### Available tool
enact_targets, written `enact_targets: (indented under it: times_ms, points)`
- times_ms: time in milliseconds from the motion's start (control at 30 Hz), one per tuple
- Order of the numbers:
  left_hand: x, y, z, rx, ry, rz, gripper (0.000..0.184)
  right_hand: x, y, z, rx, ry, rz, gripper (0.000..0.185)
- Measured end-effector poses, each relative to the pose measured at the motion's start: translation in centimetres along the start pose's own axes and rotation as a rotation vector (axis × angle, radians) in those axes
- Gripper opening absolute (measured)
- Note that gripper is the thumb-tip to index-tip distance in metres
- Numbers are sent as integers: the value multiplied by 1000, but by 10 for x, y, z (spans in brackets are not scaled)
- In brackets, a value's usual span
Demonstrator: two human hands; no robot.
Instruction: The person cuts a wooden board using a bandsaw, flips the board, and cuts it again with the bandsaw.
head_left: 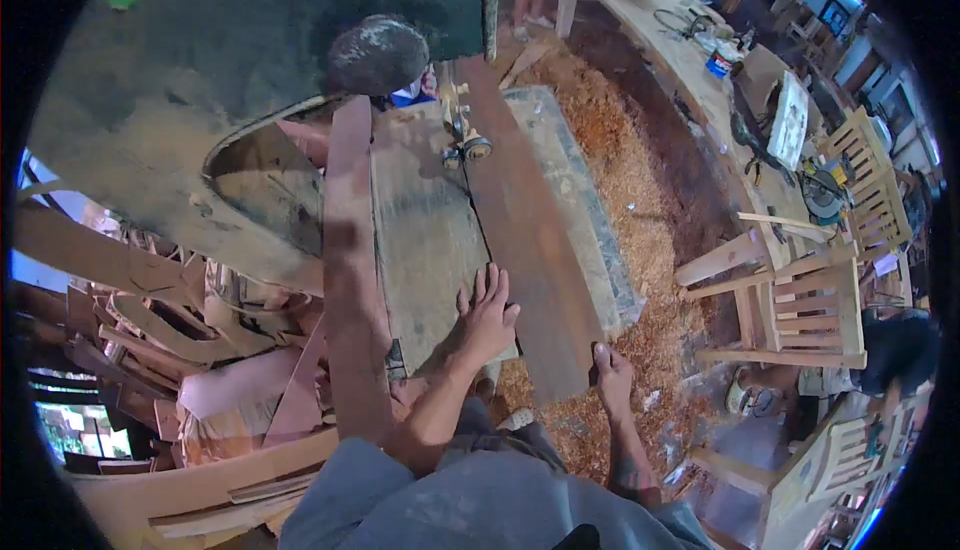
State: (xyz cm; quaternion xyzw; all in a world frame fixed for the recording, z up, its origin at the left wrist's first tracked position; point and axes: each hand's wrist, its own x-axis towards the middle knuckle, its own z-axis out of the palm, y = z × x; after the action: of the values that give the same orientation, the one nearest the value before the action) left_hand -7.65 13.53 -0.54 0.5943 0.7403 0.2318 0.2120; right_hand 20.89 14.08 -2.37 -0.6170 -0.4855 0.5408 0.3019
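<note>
A long brown wooden board (530, 250) lies flat on the worn metal machine table (425, 220), reaching from near me to the far end. My left hand (488, 315) rests with fingers stretched out at the board's left edge, the fingertips by the edge. At the near right corner, my right hand (612, 375) grips the board with the thumb on top; its other fingers are mostly hidden beneath. Farther along the board's left edge stands a metal guide with round wheels (470, 145), apart from both hands. A thin dark line runs from it along that edge toward my left hand.
A large green machine housing (300, 30) rises at the left. A co-worker's head (380, 55) shows beyond the table. Another plank (352, 250) stands left; wood offcuts (190, 320) pile beside it. Sawdust (640, 200), a workbench (690, 70) and wooden chairs (800, 320) are right.
</note>
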Motion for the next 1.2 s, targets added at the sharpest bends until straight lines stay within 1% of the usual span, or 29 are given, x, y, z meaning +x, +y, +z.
enact_targets:
  times_ms: [67,133,200,233,267,300,333,367,400,433,467,533,567,667,733,767,800,867,900,933,1000,1033,1067,1100,1133,1167,1200]
  points:
    - [-19,5,4,-36,1,18,76,-26,0,-8,0,0,15,48]
    - [-41,11,9,-75,-5,33,76,-54,5,-15,28,70,-14,52]
    - [-65,17,17,-183,-42,85,78,-82,15,-31,12,100,-32,53]
    - [-76,25,20,-511,8,108,76,-99,13,-40,61,105,16,51]
    - [-85,32,21,-502,9,120,76,-114,13,-50,113,109,64,50]
    - [-99,53,10,-828,2,27,76,-127,19,-65,92,112,27,45]
    - [-111,68,1,-1151,-13,-70,76,-143,11,-71,105,123,22,45]
    - [-117,77,-2,-1145,-26,-54,76,-160,0,-82,93,103,7,43]
    - [-120,86,-3,-1372,88,-210,71,-178,-15,-94,78,83,-8,41]
    - [-123,95,-2,-1595,206,-379,66,-196,-31,-102,101,102,21,35]
    - [-124,101,-4,-1598,190,-372,66,-209,-41,-108,104,117,19,35]
    - [-124,109,-13,-1715,-6,-384,58,-235,-52,-121,160,116,1,36]
    - [-126,117,-15,-1764,-44,-277,54,-249,-52,-129,164,128,3,36]
    - [-128,128,-5,-1688,-91,-217,54,-274,-46,-145,163,191,-33,38]
    - [-136,146,-4,-1707,-113,-235,53,-284,-26,-154,560,198,-200,41]
    - [-139,153,-3,-1725,-124,-259,53,-288,-5,-158,649,171,-198,47]
    - [-142,155,2,-1723,-129,-257,53,-293,-5,-153,652,175,-200,47]
    - [-151,149,19,-1718,-340,-337,51,-300,-10,-132,789,350,-130,51]
    - [-157,144,30,-1711,-340,-337,51,-299,20,-131,783,312,-65,57]
    - [-166,137,44,-1517,-410,-401,48,-298,43,-131,790,312,-65,57]
    - [-187,128,66,-1401,-547,-446,44,-301,80,-131,818,374,72,62]
    - [-199,124,75,-1486,-621,-433,42,-310,95,-134,892,370,127,63]
    - [-210,119,78,-1486,-615,-436,42,-317,115,-135,902,371,127,60]
    - [-220,116,82,-1488,-702,-542,41,-324,140,-138,909,373,125,57]
    - [-224,115,85,-1489,-792,-649,40,-339,174,-158,668,329,313,54]
    - [-221,113,85,-1497,-794,-651,40,-355,211,-182,421,284,495,51]
    - [-219,109,82,-1434,-696,-663,39,-374,251,-201,415,287,504,51]
